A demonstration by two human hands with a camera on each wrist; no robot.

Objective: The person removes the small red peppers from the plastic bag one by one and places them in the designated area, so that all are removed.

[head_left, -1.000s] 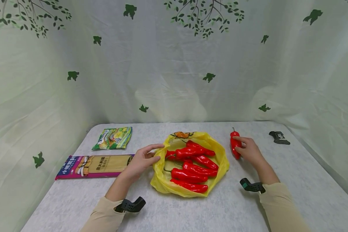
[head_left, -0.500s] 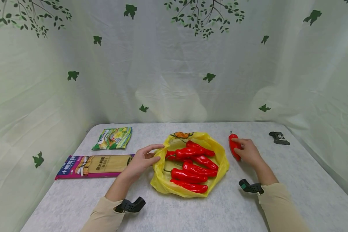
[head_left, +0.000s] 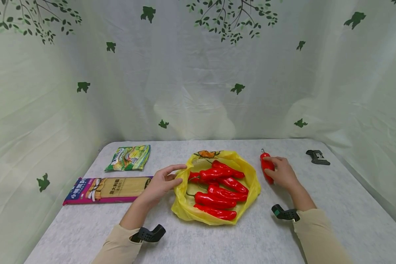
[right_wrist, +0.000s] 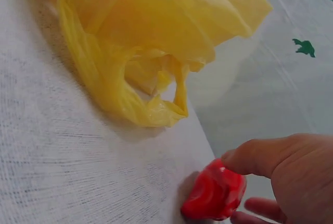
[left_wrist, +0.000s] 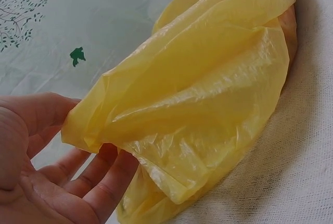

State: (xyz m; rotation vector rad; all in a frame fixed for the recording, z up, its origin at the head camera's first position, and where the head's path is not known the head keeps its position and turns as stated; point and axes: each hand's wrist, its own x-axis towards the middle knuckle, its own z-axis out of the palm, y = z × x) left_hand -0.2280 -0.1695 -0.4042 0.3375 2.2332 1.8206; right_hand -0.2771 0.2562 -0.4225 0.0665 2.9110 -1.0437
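A yellow plastic bag (head_left: pixel 250 198) stands wide-mouthed at the table's middle, with several long red chili peppers (head_left: pixel 215 200) piled inside. At its left rim my left hand (head_left: pixel 160 185) pinches the film; in the left wrist view, the thumb lies behind the plastic, with fingers (left_wrist: pixel 112 182) beneath the edge. To the right of the bag, one more red chili pepper (head_left: pixel 266 167) lies on the table, stem pointing away. My right hand (head_left: pixel 282 173) grips this pepper from its right side, and in the right wrist view the thumb presses on the pepper (right_wrist: pixel 214 193).
A long pack of pasta (head_left: pixel 118 187) lies left of the bag, partly behind my left hand. Behind it is a green snack packet (head_left: pixel 129 157). A small black wrapper (head_left: pixel 318 157) sits at the far right. A leaf-printed curtain (head_left: pixel 198 91) hangs along the table's back edge.
My right hand and its pepper shifted slightly left and toward me between the first two frames, then stayed nearly still. The left hand and bag have kept their places.
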